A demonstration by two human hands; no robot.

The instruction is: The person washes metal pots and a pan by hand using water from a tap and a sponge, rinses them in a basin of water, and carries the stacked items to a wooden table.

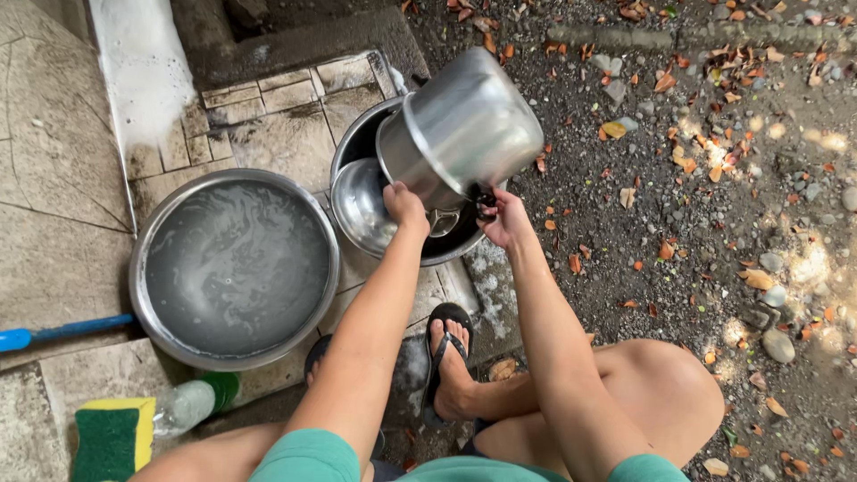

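Note:
A shiny metal pot [464, 125] hangs tilted, its mouth turned down toward a metal basin [357, 143] below it. My left hand [404, 207] grips the pot's rim on the near left side. My right hand [506, 219] holds the pot's dark side handle [483, 201]. A round metal lid [361, 205] lies inside that basin, under the pot. To the left stands a larger metal basin [152, 241] full of cloudy, soapy water.
A green and yellow sponge [112, 437] and a clear bottle with a green cap [192, 403] lie at the lower left. A blue handle [54, 332] juts in from the left. My feet in black sandals [446, 357] rest on the tiled edge. Gravel and dry leaves [714, 178] cover the right.

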